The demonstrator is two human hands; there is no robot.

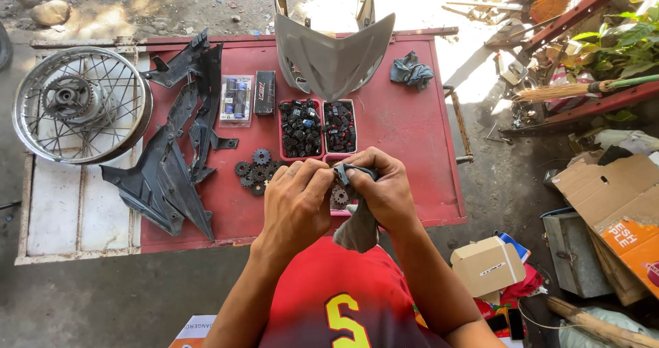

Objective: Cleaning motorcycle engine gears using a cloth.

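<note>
My left hand and my right hand meet over the front edge of a red table. Both pinch a small dark part wrapped in a grey rag, which hangs down from my right hand. Just under my hands lies a small toothed sprocket. A pile of several dark sprockets sits to the left of my left hand. Behind my hands stand two red trays filled with small black parts.
A spoked wheel lies at the table's left end. Black plastic fairing pieces lie beside it, a grey fairing at the back, a blue rag at the back right. Cardboard boxes and clutter fill the ground at right.
</note>
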